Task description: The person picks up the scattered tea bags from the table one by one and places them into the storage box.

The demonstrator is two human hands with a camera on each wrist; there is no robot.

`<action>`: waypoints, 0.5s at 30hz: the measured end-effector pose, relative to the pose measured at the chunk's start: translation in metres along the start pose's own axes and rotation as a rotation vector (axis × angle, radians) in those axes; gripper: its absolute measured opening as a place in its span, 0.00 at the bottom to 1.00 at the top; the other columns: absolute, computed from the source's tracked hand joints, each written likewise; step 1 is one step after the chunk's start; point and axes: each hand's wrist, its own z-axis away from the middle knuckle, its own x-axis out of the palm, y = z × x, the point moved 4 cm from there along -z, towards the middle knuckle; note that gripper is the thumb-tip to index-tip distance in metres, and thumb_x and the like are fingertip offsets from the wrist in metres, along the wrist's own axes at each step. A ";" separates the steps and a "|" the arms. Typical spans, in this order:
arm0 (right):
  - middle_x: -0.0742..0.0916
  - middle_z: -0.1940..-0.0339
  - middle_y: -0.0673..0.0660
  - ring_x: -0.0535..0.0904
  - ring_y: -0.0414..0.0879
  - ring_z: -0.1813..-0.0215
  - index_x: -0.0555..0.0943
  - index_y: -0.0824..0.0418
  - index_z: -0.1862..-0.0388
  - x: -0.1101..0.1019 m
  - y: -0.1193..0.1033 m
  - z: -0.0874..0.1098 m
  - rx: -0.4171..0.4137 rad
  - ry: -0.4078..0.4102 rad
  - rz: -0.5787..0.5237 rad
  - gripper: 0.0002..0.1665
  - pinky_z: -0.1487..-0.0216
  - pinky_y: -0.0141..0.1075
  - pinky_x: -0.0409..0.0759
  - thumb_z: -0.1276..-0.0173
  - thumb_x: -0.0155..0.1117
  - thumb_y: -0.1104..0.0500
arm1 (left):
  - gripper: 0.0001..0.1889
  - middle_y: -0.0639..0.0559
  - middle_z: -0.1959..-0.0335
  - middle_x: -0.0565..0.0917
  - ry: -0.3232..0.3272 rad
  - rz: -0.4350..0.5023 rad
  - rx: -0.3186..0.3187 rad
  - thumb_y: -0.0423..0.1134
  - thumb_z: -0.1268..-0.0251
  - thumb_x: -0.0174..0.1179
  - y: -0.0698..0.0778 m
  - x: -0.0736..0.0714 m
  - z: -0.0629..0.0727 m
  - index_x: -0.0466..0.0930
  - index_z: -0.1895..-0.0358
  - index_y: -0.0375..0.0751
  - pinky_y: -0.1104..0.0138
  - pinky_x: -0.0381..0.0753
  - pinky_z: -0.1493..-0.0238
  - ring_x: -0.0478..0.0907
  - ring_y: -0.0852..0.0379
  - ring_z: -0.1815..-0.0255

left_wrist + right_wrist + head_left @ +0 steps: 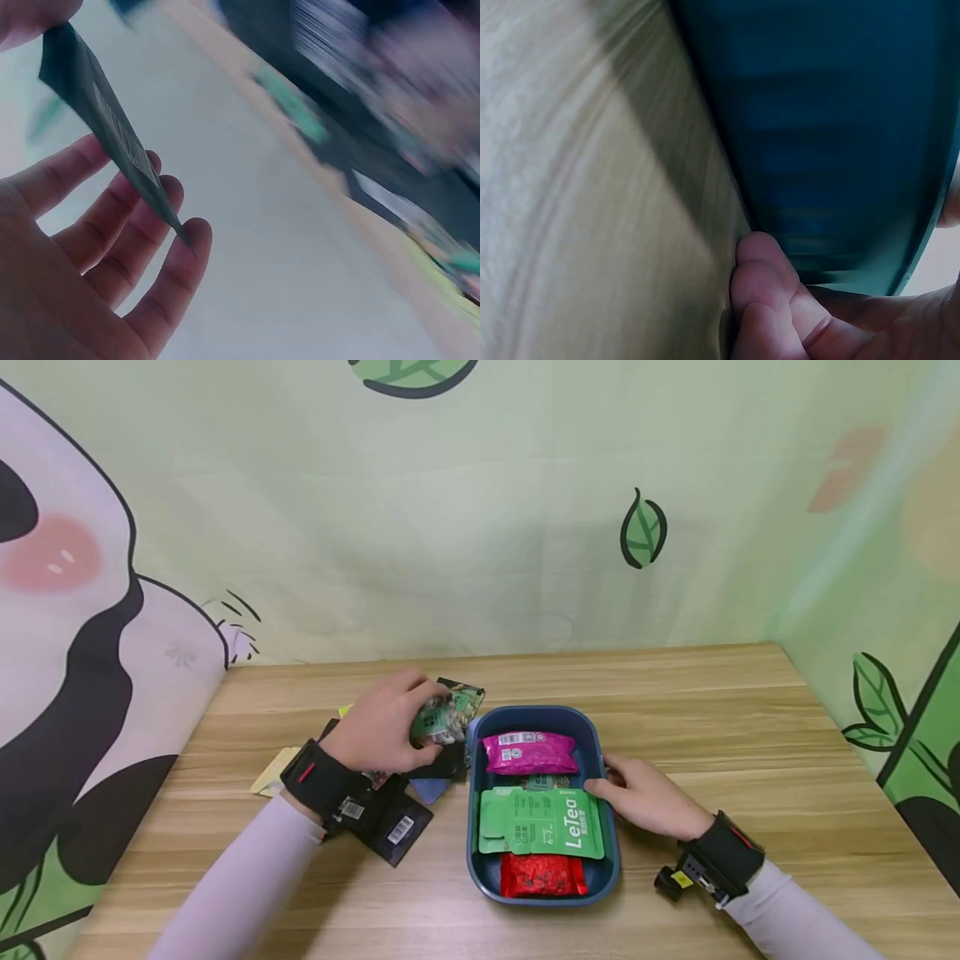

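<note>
My left hand [384, 727] pinches a small green patterned packet [442, 718] between thumb and fingers, left of the blue bin and above the heap of packets. Seen edge-on in the left wrist view, the packet [124, 142] shows a barcode on one face. My right hand [648, 793] grips the right wall of the blue bin [540, 717], thumb over the rim and fingers [765, 285] low against the outside. Inside the bin lie a magenta packet [531, 753], a flat green LeTea pouch [540, 821] and a red packet [542, 875]. Another packet shows partly under the pouch.
Left of the bin, several packets overlap on the wooden table [712, 702], among them a black packet with a barcode [393, 822] and a pale yellow packet [270, 770]. Behind the table hangs a green backdrop [510, 527] with printed leaves and a panda.
</note>
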 end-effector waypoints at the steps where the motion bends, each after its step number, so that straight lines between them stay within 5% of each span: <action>1: 0.87 0.62 0.50 0.78 0.44 0.60 0.76 0.64 0.31 0.000 0.000 0.000 0.000 0.000 0.000 0.28 0.59 0.34 0.73 0.21 0.58 0.49 | 0.38 0.49 0.47 0.78 0.014 0.002 0.027 0.54 0.50 0.72 0.011 -0.002 -0.001 0.78 0.33 0.45 0.61 0.81 0.57 0.76 0.54 0.55; 8: 0.87 0.62 0.50 0.78 0.44 0.60 0.76 0.65 0.31 0.000 -0.001 0.000 0.002 0.000 0.001 0.27 0.59 0.34 0.74 0.21 0.58 0.51 | 0.38 0.53 0.47 0.77 0.057 -0.026 0.176 0.58 0.51 0.72 0.081 -0.013 0.000 0.78 0.35 0.48 0.65 0.80 0.59 0.73 0.58 0.55; 15: 0.86 0.64 0.50 0.77 0.43 0.62 0.76 0.65 0.32 0.000 0.000 0.001 0.001 -0.002 0.000 0.27 0.62 0.33 0.73 0.21 0.58 0.50 | 0.39 0.54 0.48 0.75 0.023 -0.034 0.272 0.61 0.50 0.70 0.131 -0.020 0.007 0.76 0.33 0.49 0.65 0.79 0.55 0.71 0.58 0.53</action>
